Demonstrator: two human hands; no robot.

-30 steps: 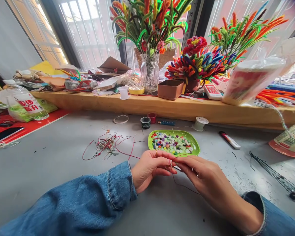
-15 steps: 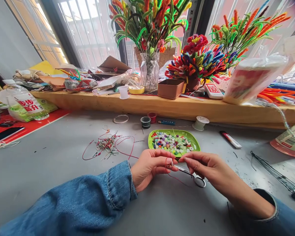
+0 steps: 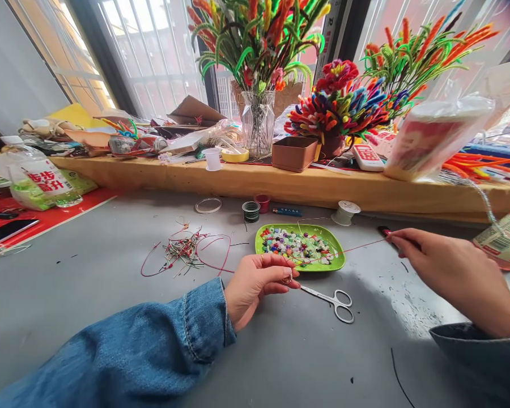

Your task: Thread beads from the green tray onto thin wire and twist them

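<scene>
The left hand (image 3: 255, 285) pinches a small beaded loop (image 3: 287, 278) in closed fingertips, and the right hand (image 3: 446, 266) grips, thumb to forefinger, the red cord (image 3: 365, 245) running straight between them past the green bead tray (image 3: 339, 259).

One head-worn camera looks forward and down across the smooth grey tabletop (image 3: 263, 362) from the person's own side, close enough that the bare left hand (image 3: 255, 286) and bare right hand (image 3: 454, 272), in blue denim sleeves (image 3: 127, 345), stand large at near left and right. It faces the long tan ledge (image 3: 174, 177) and dark-framed, barred windows (image 3: 148, 56) at the far side, with the shallow green tray (image 3: 329, 267) about mid-depth.
</scene>
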